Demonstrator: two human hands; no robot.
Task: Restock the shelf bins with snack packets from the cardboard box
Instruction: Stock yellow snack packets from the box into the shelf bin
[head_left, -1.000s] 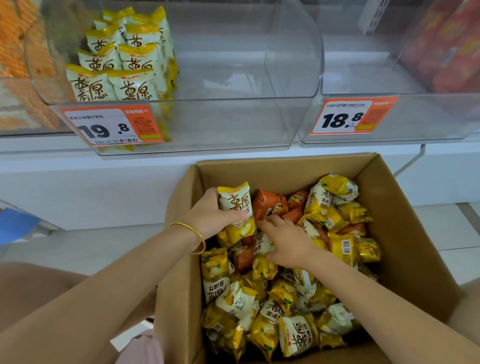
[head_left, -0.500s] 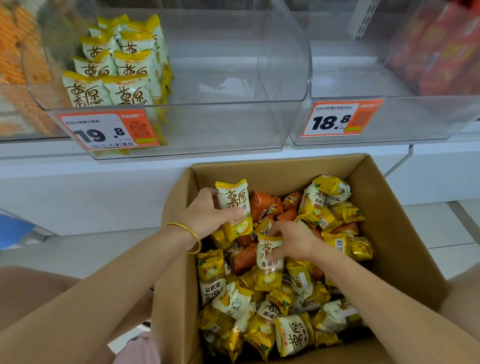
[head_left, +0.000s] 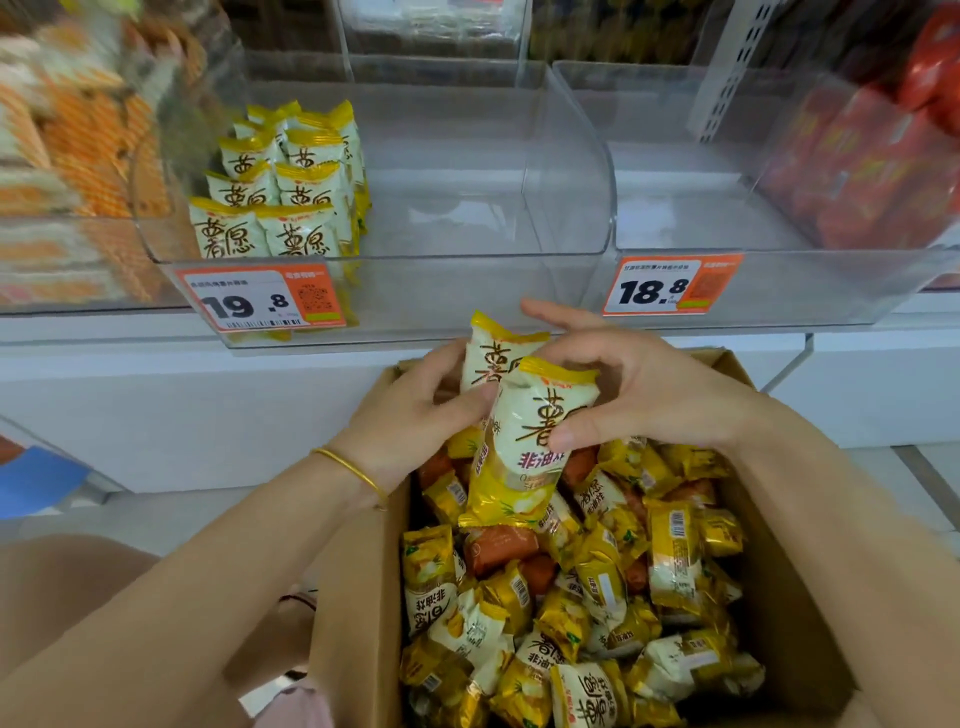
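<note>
Currently gathering: pair being held just above cardboard box (head_left: 358, 597).
L hand (head_left: 410, 421) gripping rear pkt (head_left: 493, 353), R hand (head_left: 654, 395) pinching front pkt (head_left: 535, 441); next prob. calling for lifting both into clear bin (head_left: 467, 291), beside stacked row (head_left: 291, 208).

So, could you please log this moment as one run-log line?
left hand: holds rear packet | right hand: holds front packet | position: above box | bin: partly filled
</note>
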